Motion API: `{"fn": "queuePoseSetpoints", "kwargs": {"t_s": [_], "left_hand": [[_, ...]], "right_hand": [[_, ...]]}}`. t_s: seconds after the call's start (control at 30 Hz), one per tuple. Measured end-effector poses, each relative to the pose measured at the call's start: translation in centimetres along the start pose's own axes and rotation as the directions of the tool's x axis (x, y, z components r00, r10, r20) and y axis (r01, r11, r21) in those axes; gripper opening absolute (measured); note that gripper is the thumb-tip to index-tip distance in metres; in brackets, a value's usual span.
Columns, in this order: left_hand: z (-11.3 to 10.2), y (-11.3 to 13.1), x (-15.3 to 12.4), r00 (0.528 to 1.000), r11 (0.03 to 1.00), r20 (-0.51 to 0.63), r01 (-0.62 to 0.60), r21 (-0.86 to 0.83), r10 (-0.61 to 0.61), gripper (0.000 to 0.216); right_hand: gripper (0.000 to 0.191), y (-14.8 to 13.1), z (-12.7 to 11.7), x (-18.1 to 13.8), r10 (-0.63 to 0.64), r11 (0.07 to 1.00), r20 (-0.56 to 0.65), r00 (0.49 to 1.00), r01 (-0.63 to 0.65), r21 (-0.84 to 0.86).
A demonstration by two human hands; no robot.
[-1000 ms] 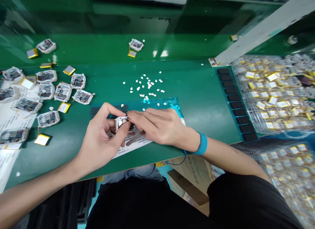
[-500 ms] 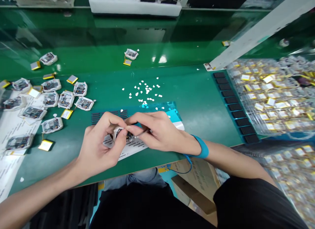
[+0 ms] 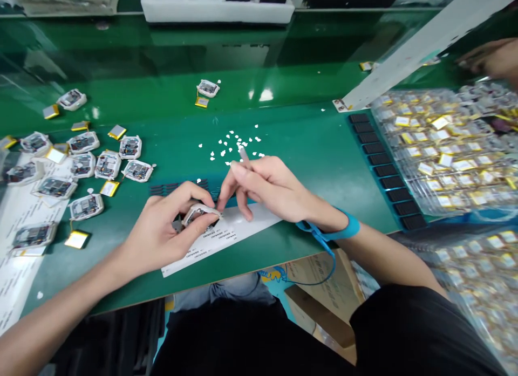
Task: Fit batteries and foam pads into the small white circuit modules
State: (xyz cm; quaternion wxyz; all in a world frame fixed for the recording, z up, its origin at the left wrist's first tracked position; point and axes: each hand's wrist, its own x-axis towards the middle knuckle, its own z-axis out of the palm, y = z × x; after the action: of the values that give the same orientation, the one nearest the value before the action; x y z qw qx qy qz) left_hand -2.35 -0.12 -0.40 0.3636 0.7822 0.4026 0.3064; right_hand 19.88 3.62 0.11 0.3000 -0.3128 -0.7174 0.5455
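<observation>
One white, rounded plastic casing (image 3: 195,215), pinched by the left hand (image 3: 165,227), lies lengthwise along the green surface's front edge, tilted; the right hand (image 3: 275,187) grips a slim grey tool (image 3: 245,159). White post (image 3: 421,47) rear right.

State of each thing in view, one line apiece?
Left hand: closed on white-framed unit
White-framed unit: held, tilted
Right hand: gripping grey tool
Grey tool: held
Blue wristband: worn on wrist
White tabs: loose, scattered
Black pads: lined up
Paper strip: flat, beneath hands
</observation>
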Motion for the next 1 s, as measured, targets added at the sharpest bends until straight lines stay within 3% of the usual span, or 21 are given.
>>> {"fn": "queuePoseSetpoints", "kwargs": {"t_s": [0.07,0.13,0.2,0.27,0.4,0.47,0.6,0.73,1.0], "left_hand": [[-0.6,-0.3,0.3,0.983,0.994,0.169,-0.085,0.069,0.072,0.004],[-0.9,-0.7,0.5,0.945,0.987,0.309,-0.136,0.090,0.102,0.009],[-0.9,-0.9,0.5,0.909,0.979,0.403,-0.165,0.116,0.105,0.015],[-0.7,-1.1,0.4,0.885,0.968,0.453,-0.196,0.156,0.106,0.020],[-0.2,-1.2,0.1,0.898,0.953,0.429,-0.209,0.217,0.100,0.024],[-0.1,-1.2,0.0,0.911,0.952,0.403,-0.194,0.239,0.085,0.025],[0.0,-1.3,0.0,0.917,0.946,0.390,-0.195,0.259,0.083,0.026],[0.0,-1.3,0.0,0.923,0.944,0.377,-0.186,0.271,0.073,0.027],[0.1,-1.7,-0.1,0.921,0.946,0.375,-0.210,0.248,0.106,0.026]], "right_hand": [[0.054,0.0,-0.4,0.2,0.011,1.000,-0.024,1.000,-0.011,-0.022],[0.060,0.1,-0.6,0.4,-0.026,0.986,-0.075,0.997,0.013,-0.163],[0.063,0.2,-0.9,0.5,-0.049,0.959,-0.070,0.996,0.027,-0.283],[0.062,0.2,-1.1,0.6,-0.036,0.945,0.013,0.999,0.039,-0.326],[0.058,0.7,-1.8,0.9,0.015,0.964,0.278,0.960,0.061,-0.260],[0.058,0.9,-2.1,1.0,0.029,0.979,0.329,0.944,0.040,-0.202],[0.053,1.2,-2.3,1.0,0.075,0.988,0.369,0.926,-0.017,-0.156],[0.052,1.0,-2.1,1.0,0.190,0.981,0.419,0.888,-0.162,-0.102],[0.056,1.5,-1.5,1.2,0.315,0.934,0.358,0.879,-0.355,0.050]]}}
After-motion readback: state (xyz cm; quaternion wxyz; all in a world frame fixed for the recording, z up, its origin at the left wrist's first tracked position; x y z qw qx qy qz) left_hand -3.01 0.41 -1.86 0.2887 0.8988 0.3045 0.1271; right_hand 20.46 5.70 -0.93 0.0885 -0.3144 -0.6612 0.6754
